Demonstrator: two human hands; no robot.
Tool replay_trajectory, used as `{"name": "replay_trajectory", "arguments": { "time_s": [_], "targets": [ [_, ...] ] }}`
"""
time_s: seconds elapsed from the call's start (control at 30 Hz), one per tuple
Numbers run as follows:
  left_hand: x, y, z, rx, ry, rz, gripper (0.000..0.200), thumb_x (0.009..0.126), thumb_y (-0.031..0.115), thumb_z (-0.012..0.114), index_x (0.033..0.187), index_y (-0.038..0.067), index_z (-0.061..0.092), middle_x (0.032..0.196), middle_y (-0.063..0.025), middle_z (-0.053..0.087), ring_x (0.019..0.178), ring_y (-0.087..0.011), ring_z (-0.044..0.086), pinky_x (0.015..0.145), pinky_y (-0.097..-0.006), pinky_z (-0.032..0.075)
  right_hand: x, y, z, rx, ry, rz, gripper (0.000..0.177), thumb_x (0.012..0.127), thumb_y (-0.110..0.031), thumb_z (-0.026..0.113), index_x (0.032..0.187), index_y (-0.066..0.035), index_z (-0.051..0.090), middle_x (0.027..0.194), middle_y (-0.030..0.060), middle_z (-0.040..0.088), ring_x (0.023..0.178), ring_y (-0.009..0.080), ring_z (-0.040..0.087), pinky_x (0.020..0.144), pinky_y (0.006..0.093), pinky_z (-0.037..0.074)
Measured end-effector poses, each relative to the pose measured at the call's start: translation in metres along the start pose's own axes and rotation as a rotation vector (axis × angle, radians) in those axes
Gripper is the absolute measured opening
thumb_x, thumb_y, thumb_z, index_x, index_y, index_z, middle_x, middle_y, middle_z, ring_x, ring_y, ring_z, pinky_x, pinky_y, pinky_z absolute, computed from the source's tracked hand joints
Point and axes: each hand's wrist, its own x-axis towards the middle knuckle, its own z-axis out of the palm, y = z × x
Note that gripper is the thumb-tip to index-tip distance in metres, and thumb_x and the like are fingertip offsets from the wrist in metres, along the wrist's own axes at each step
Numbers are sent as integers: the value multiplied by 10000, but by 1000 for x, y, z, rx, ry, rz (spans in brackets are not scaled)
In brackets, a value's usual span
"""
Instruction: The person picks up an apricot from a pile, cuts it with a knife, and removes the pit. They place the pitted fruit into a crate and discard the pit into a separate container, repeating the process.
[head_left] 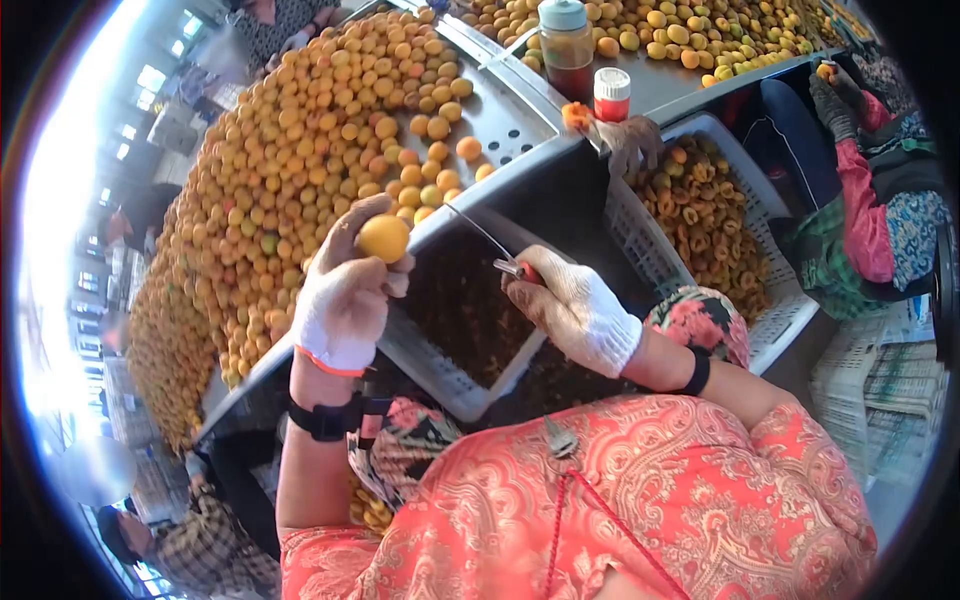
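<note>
My left hand (pixel 350 285), in a stained white glove, holds a yellow-orange apricot (pixel 383 238) between thumb and fingers above the metal table's edge. My right hand (pixel 572 312), gloved too, is closed around the red handle of a knife (pixel 482 232). The thin blade points up and left toward the apricot without touching it. Below and between both hands is a grey crate (pixel 462 400) with dark contents that I cannot make out clearly. A large heap of whole apricots (pixel 290 140) lies on the metal table beyond my left hand.
A crate (pixel 640 235) of cut fruit stands at the right. Near the table corner are a bottle (pixel 567 50), a red jar with a white lid (pixel 612 95) and a dirty glove (pixel 632 142). Co-workers sit at the right (pixel 865 215) and lower left (pixel 205 540).
</note>
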Motion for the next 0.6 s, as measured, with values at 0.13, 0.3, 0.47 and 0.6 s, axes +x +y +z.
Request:
{"name": "replay_trajectory", "arguments": {
  "time_s": [0.13,0.3,0.47,0.6],
  "targets": [
    [-65,-13,29,-152,20,35,624,785,-16,616,1387,-19,454,1147,-136,601,899,-217,634,696,-276,492,-23,-22,21,3,-75,-121,214,986,-221,589,909,-42,501,703,108,572,617,198,559,595,330,451],
    [-105,-16,44,-118,102,123,628,768,-33,686,1361,1,481,1097,-74,600,857,-131,596,657,-225,471,-49,-55,32,-221,-158,-207,243,969,-250,600,955,-24,513,776,217,610,780,419,636,630,424,472],
    [-118,-12,56,-120,84,162,577,753,-43,708,1295,14,519,1047,-40,588,817,-92,567,637,-204,453,-60,-66,39,-245,-161,-271,255,969,-251,596,959,-12,509,775,228,614,775,418,639,625,431,474],
    [-127,-7,60,-138,85,164,549,769,-49,699,1285,7,523,1044,-59,593,815,-113,578,651,-226,469,-64,-69,42,-254,-151,-253,246,969,-242,594,964,-10,512,769,239,615,763,428,634,616,440,473]
  ]
}}
